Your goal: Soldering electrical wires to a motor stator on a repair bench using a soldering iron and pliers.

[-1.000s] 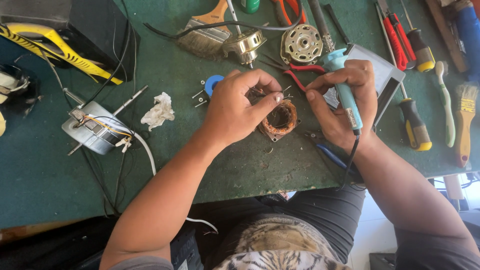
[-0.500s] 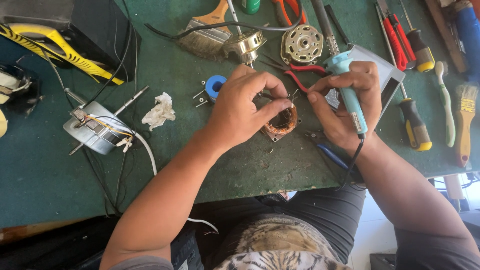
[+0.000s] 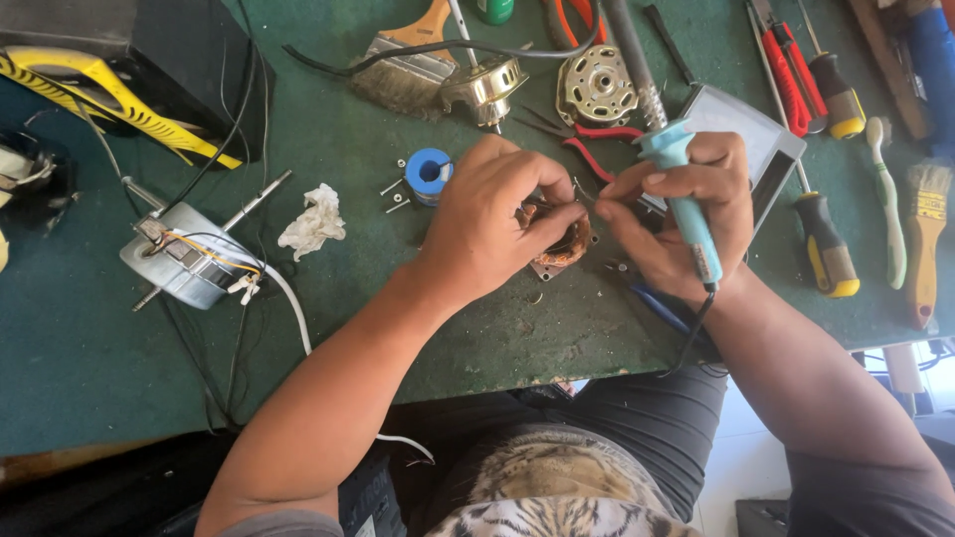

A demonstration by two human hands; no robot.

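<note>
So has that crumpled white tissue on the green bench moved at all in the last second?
No. The crumpled white tissue lies in the same spot, between the grey metal motor and the blue solder spool, just as before.

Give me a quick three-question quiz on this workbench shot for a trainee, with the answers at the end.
1. True or false: the right hand holds a soldering iron with a light blue handle.
2. Which hand covers most of the copper winding? A) left hand B) right hand C) neither
3. What colour is the solder spool lying on the green table just left of the hands?

Key: 1 true; 2 A; 3 blue
</note>
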